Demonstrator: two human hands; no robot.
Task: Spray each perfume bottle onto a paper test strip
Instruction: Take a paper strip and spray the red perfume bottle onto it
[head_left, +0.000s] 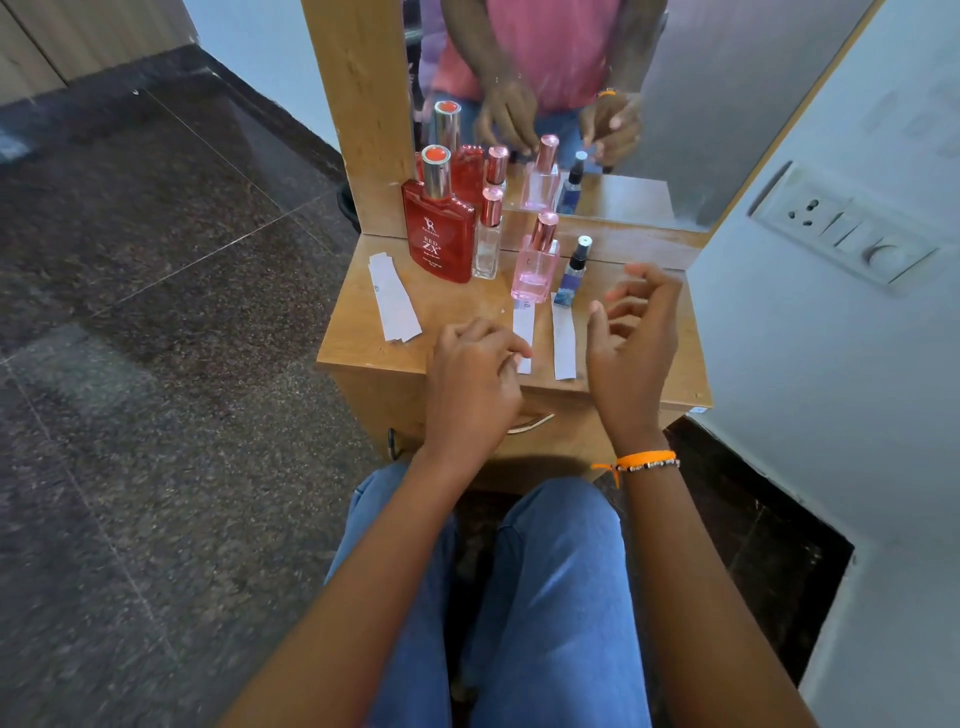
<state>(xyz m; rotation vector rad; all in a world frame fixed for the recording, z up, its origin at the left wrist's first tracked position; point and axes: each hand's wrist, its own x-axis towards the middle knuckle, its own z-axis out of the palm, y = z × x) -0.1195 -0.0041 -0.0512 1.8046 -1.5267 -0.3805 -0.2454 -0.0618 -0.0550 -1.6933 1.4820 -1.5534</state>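
Note:
Several perfume bottles stand in a row at the back of a small wooden table (363, 332): a red bottle (439, 236), a slim clear bottle (488, 244), a pink bottle (536, 262) and a small dark blue spray bottle (571, 275). One paper strip (524, 332) lies in front of the pink bottle, another strip (563, 345) in front of the blue one. A stack of unused strips (395, 299) lies at the left. My left hand (470, 379) hovers by the near end of the first strip, fingers loosely curled, holding nothing. My right hand (634, 343) hangs open right of the strips, empty.
A mirror (675, 130) in a wooden frame rises behind the bottles and reflects them and my hands. A wall with a socket panel (841, 223) stands close on the right. A drawer handle (530, 422) sits below the table edge. My knees are under the table front.

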